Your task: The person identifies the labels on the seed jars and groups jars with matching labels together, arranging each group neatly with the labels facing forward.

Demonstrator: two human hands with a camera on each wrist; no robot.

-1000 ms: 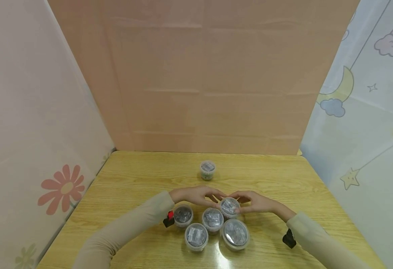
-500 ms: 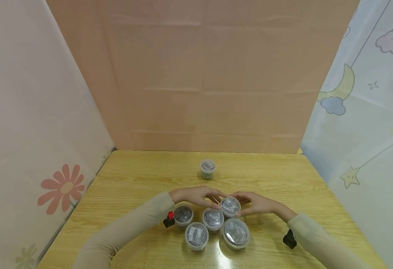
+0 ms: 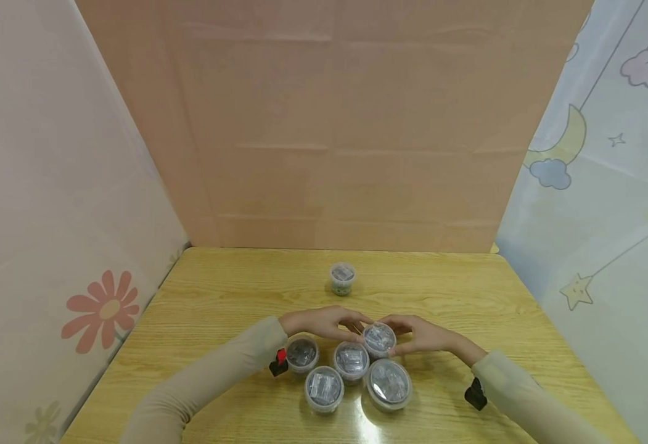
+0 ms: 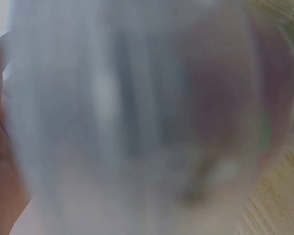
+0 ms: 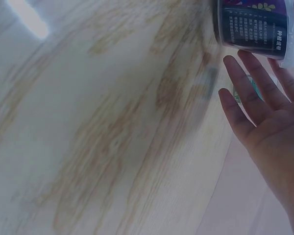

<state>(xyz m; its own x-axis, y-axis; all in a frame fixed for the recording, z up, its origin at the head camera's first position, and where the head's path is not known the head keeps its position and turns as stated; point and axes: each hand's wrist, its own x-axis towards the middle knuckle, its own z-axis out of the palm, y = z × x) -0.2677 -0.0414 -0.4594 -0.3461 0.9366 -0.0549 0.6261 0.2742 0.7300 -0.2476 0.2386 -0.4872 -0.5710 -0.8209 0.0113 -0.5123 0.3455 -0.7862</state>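
Head view: your left hand (image 3: 324,322) and right hand (image 3: 419,333) each grip the sides of the small lidded tub (image 3: 380,339), just right of frame centre. Likely light, smooth plastic; hold below the rim.

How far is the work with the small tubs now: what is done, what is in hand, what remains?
Four lidded tubs already sit close together at the near edge of the table. A fifth tub, at the group's far side, is held between the left hand and the right hand. One tub stands apart, farther back, untouched.
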